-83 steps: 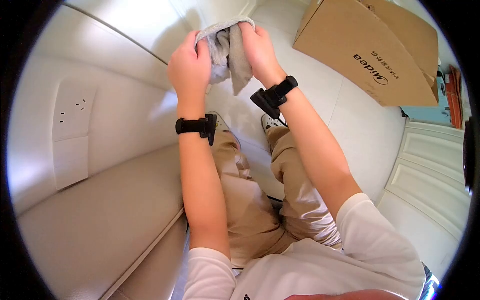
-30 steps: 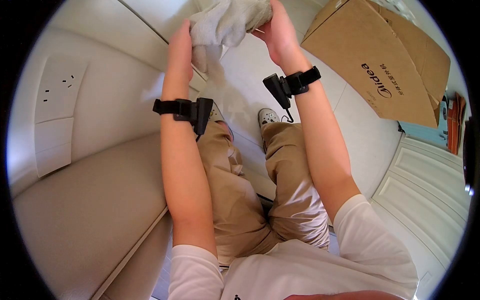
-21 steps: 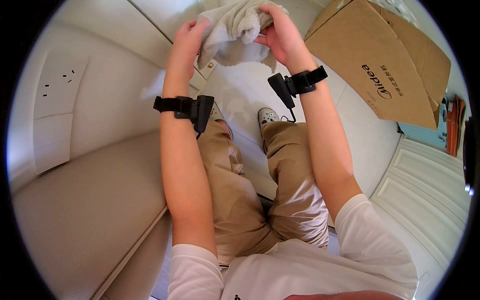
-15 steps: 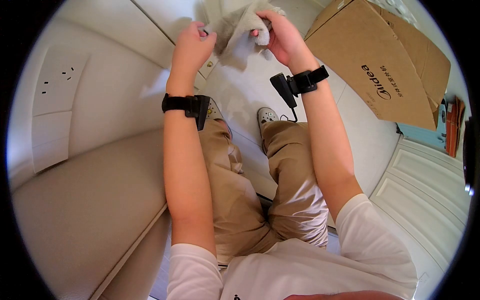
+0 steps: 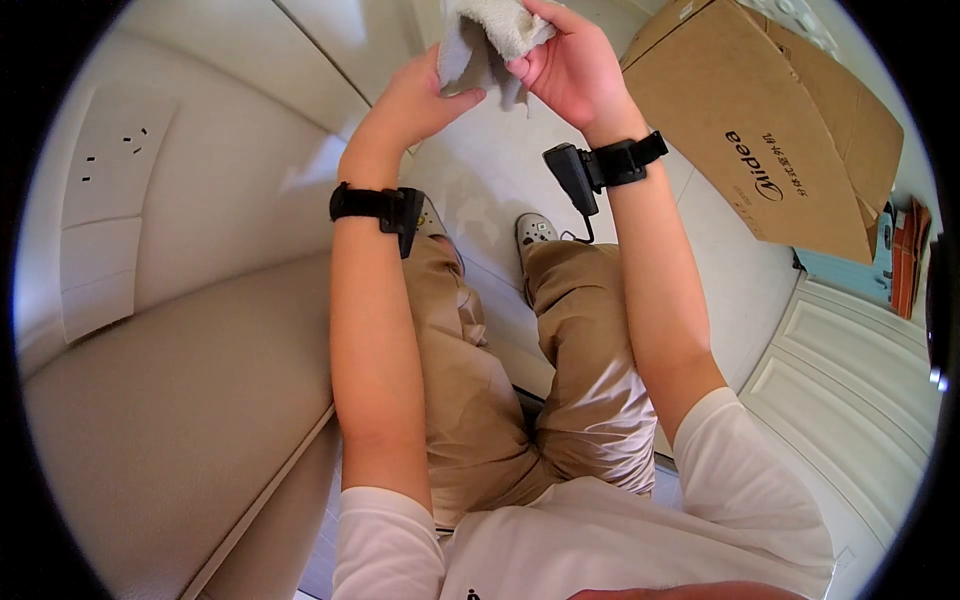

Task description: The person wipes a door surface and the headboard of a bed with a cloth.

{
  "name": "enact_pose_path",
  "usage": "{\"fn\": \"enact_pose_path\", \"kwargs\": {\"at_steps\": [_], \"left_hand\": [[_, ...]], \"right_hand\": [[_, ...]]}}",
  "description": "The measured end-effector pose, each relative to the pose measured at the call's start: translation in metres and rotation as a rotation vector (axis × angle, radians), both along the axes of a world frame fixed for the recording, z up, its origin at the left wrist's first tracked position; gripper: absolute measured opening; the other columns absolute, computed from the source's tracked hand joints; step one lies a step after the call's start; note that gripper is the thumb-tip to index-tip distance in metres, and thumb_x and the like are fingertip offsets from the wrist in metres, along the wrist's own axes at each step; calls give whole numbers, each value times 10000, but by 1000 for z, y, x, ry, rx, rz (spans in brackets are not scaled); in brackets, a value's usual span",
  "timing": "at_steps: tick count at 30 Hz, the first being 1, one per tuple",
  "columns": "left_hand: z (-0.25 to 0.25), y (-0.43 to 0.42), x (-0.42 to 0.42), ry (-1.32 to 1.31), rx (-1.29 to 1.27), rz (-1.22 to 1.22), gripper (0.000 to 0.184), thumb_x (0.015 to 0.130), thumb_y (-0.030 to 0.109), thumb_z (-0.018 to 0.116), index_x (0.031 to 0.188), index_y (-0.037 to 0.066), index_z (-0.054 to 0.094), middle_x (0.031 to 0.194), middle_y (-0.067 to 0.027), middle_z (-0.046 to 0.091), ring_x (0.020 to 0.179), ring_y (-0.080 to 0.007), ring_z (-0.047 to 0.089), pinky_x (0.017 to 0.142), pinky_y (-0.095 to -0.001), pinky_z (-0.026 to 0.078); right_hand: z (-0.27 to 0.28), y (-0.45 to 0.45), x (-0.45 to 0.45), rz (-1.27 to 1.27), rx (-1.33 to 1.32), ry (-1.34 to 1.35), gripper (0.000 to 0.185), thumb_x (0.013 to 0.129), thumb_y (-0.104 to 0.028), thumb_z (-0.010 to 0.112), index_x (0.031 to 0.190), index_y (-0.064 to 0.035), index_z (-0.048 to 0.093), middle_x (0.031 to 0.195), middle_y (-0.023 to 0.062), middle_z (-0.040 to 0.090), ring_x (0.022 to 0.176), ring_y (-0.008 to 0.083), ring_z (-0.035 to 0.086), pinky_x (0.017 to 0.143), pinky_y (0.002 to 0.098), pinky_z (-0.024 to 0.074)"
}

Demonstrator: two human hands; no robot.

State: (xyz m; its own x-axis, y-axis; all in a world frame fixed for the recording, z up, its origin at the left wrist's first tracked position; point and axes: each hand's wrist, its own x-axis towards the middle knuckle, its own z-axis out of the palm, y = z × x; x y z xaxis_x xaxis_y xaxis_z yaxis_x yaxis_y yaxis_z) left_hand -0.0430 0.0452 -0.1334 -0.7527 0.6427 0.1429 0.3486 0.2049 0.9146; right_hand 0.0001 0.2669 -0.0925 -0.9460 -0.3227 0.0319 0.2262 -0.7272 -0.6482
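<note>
Hanging 1 corner down: crumpled cloth (image 5: 478, 55), long axis unclear; right grip (image 5: 582, 78) pinches it, left grip (image 5: 405, 108) unclear.

The single head-worn camera looks forward and steeply down over the wearer's tan trousers (image 5: 580, 330), its wide, round field leaving the corners black. The white shirt (image 5: 600, 535) is close, at six o'clock; the left hand (image 5: 410, 105) and right hand (image 5: 580, 75), farther off, sit either side of twelve.

Open floor (image 5: 500, 160) between hands (image 5: 580, 80) and shoes (image 5: 537, 230), cardboard box (image 5: 735, 125) blocking the right, wall (image 5: 235, 180) bounding the left
</note>
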Motion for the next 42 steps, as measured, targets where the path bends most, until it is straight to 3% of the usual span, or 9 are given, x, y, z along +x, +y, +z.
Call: {"fn": "enact_pose_path", "kwargs": {"at_steps": [3, 8, 13, 16, 23, 26, 29, 38, 42], "left_hand": [[10, -3, 4, 61, -162, 127, 483, 910, 260, 684, 1352, 75, 626, 1216, -163, 725, 1125, -331, 686, 967, -431, 520], [18, -13, 4, 18, -522, 382, 371, 924, 247, 516, 1201, 102, 716, 1070, -160, 750, 1016, -353, 703, 861, -434, 549], [20, -16, 1, 56, -492, 475, 377, 914, 270, 476, 1148, 104, 722, 1037, -174, 744, 983, -390, 689, 833, -472, 545], [21, -17, -3, 111, -458, 532, 376, 922, 294, 473, 1128, 89, 712, 1037, -192, 732, 979, -418, 672, 834, -489, 538], [31, -17, 0, 194, -161, 689, 375, 939, 337, 512, 1082, 44, 696, 991, -220, 727, 944, -443, 669, 816, -487, 531], [37, -17, -9, 206, -101, 730, 396, 952, 323, 577, 1160, 8, 696, 950, -194, 744, 879, -335, 711, 819, -401, 531], [39, -17, -10, 153, -47, 760, 391, 964, 333, 580, 1145, 9, 702, 927, -178, 742, 848, -298, 701, 808, -391, 528], [31, -21, -19, 114, 156, 713, 392, 996, 326, 618, 1119, -36, 703, 943, -105, 752, 836, -197, 665, 807, -344, 520], [38, -22, -17, 101, 318, 704, 386, 1014, 322, 612, 1156, -28, 695, 925, -59, 729, 816, -165, 626, 822, -312, 502]], "right_hand": [[47, -24, 17, -187, 28, -151, 328, 1068, -277, 470, 1146, -19, 656, 1018, 88, 751, 831, 197, 715, 698, 322, 570], [20, -10, 7, -266, 69, -13, 294, 1046, -248, 495, 1113, -24, 674, 990, 82, 751, 835, 194, 713, 737, 332, 563], [8, 2, 6, -480, 153, -196, 270, 1031, -212, 504, 1137, -44, 687, 992, 65, 734, 822, 180, 702, 765, 290, 541], [-3, 21, 0, -484, 163, -367, 183, 1023, -114, 544, 1046, 61, 592, 973, 130, 661, 843, 216, 662, 779, 341, 592], [1, 18, 15, -791, 617, -417, 157, 1002, -113, 582, 1064, 32, 577, 937, 101, 612, 878, 209, 657, 799, 337, 588], [31, 5, 25, -741, 713, -332, 134, 1038, -171, 549, 1040, -38, 570, 792, 8, 525, 705, 122, 560, 668, 257, 507], [1, 32, 16, -613, 683, -199, 311, 1025, -203, 499, 1224, -47, 679, 1039, 64, 732, 851, 170, 710, 772, 265, 533], [-1, 26, 13, -722, 813, 16, 324, 993, -24, 559, 1309, 22, 619, 1157, 81, 720, 980, 151, 719, 855, 270, 563], [6, 22, 16, -742, 816, -43, 273, 1016, -138, 622, 1239, 12, 670, 1101, 64, 726, 944, 136, 686, 831, 273, 547]]}}
